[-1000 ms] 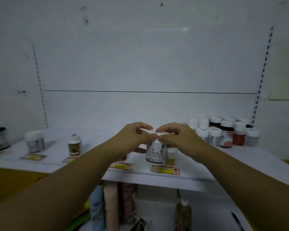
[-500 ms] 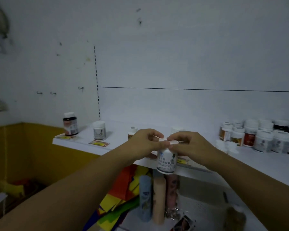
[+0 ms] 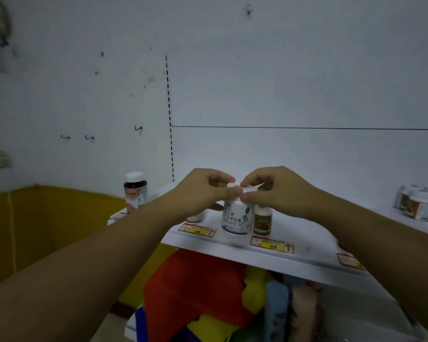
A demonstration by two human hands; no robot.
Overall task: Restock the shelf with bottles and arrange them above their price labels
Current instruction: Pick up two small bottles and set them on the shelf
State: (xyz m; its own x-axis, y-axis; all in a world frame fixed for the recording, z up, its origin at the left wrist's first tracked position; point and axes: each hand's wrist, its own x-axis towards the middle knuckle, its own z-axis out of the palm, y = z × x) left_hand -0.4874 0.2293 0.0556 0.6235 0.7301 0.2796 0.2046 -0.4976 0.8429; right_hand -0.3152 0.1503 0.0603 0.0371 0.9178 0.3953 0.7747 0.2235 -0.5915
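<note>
1. Head view, left hand (image 3: 203,191): fingers curled, pinching at the top of the white bottle (image 3: 237,219).
2. Right hand (image 3: 278,191): fingers curled likewise, gripping the same bottle top. Its fingertips meet the left hand's fingertips over a thin white strip (image 3: 251,187).
3. White bottle: upright, printed label facing the camera, over the shelf (image 3: 232,250) near its front edge. It is between two price labels, (image 3: 198,230) to its left and (image 3: 272,245) to its right. Whether its base touches the shelf cannot be told.
4. Small brown bottle (image 3: 263,222): upright, just beside the white bottle on its right.
5. Dark bottle with white cap (image 3: 135,191): at the shelf's left end, well apart.
6. Bottle cluster (image 3: 418,206): far right of the shelf.
7. Third price label (image 3: 350,260): partly behind the right forearm.
8. Below the shelf: red and yellow packaging (image 3: 195,280) and a blue tube (image 3: 276,309).
</note>
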